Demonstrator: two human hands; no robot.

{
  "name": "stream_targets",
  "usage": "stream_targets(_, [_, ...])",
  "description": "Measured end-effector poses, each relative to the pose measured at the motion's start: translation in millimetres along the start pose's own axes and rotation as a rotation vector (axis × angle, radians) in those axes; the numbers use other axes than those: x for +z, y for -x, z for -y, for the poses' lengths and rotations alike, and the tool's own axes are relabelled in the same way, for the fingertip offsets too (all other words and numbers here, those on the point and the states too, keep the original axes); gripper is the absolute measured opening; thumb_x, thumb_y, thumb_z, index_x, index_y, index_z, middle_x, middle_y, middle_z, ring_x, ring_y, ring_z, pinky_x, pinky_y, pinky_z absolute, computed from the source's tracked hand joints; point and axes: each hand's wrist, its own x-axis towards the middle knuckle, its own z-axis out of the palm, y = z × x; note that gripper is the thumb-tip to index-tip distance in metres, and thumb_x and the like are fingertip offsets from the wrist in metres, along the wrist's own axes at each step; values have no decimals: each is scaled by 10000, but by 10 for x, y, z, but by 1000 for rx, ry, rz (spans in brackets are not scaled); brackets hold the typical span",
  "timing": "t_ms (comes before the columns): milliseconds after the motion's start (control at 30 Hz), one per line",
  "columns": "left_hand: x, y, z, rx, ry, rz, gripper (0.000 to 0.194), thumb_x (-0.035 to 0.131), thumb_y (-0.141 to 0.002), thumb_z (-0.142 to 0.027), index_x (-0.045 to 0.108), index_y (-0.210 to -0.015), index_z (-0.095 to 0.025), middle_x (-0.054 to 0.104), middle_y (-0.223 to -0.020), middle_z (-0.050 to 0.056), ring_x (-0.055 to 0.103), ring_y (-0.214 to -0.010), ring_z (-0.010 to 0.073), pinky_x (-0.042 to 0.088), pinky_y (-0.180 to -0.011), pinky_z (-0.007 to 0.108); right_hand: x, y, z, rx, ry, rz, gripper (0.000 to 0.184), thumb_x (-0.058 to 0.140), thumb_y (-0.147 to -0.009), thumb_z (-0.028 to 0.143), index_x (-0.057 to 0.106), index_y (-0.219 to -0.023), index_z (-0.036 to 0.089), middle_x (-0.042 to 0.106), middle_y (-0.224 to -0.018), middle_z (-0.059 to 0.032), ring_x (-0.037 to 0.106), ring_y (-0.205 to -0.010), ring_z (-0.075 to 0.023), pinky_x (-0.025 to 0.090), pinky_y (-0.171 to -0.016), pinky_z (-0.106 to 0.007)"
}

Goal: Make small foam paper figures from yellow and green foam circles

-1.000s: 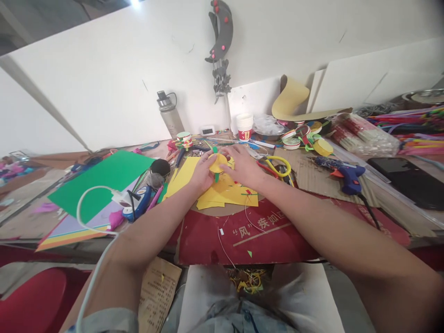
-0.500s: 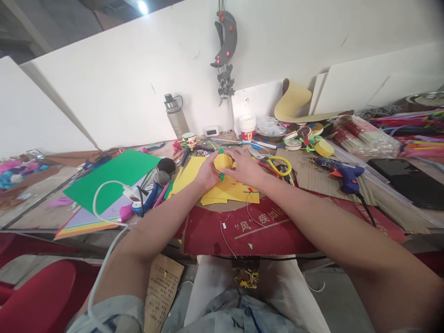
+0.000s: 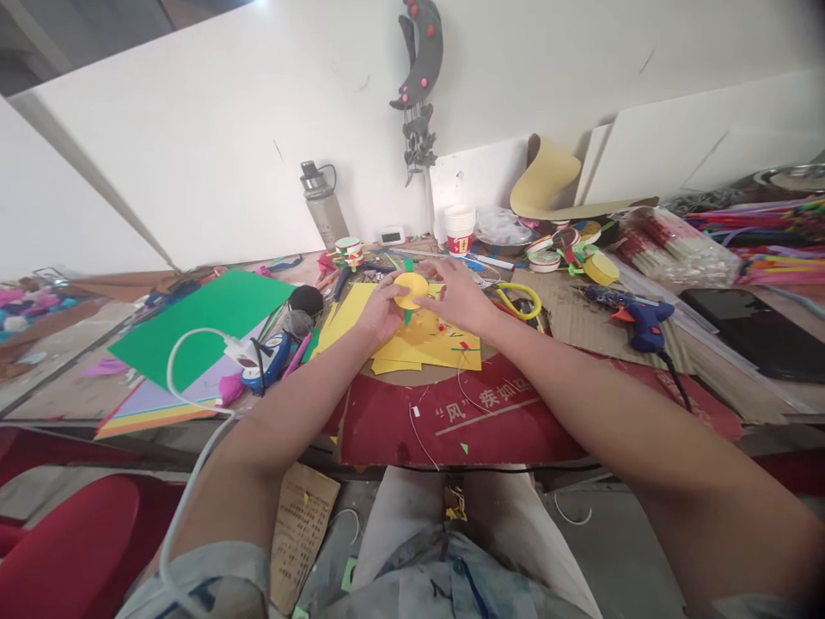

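Note:
A small round yellow paper piece [image 3: 411,290] with green strips sticking out of it is held between both hands above a pile of yellow paper sheets [image 3: 412,344]. My left hand [image 3: 380,314] grips its left side with curled fingers. My right hand [image 3: 455,297] pinches its right edge, fingers pressed on it. Both forearms reach out over a red cardboard sheet [image 3: 490,421] with white characters.
A green paper sheet [image 3: 199,327] and a blue-white tool [image 3: 267,361] with a white cable lie to the left. Yellow-handled scissors [image 3: 519,301] and a blue glue gun [image 3: 638,318] lie to the right. A water bottle [image 3: 320,206], paper cups [image 3: 460,230] and tape rolls stand along the white wall. A red chair [image 3: 64,550] sits lower left.
The yellow round piece has been lifted slightly off the yellow sheets and turned to show its flat face. Both hands stay on it. The view has shifted a little.

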Motion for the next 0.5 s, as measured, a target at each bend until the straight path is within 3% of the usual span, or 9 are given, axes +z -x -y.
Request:
stream_targets(100, [-54, -50, -11, 17, 17, -9, 477, 759, -624, -73, 669, -1073, -206, 749, -965, -12, 690, -859, 151, 563, -811, 290, -66, -50, -86, 129, -85, -80, 396, 764, -907, 296, 688, -1289, 226, 709, -1237, -121, 687, -1012, -270, 611, -944, -499])
stream_targets(200, [-106, -100, -44, 57, -4, -42, 449, 767, -665, -67, 690, -1085, -205, 758, -983, -6, 680, -842, 134, 532, -743, 252, -129, -81, -168, 202, -63, -164, 256, 721, -922, 268, 702, -1171, 209, 724, -1147, -104, 678, -912, -236, 609, -908, -468])
stream_targets(367, [-185, -219, -105, 9, -116, -103, 311, 761, -747, -91, 695, -1042, -165, 764, -939, 29, 683, -769, 130, 536, -702, 267, -142, -83, -226, 217, -28, -200, 207, 702, -901, 219, 707, -1108, 204, 744, -1080, -88, 670, -853, -215, 601, -873, -431])
stream_targets(500, [-227, -273, -76, 17, -331, -136, 223, 728, -797, -62, 689, -1004, -134, 761, -919, 62, 710, -774, 148, 593, -803, 324, -121, -49, -207, 214, -7, -153, 199, 680, -885, 203, 715, -1081, 207, 753, -1057, -87, 675, -833, -215, 593, -842, -419])
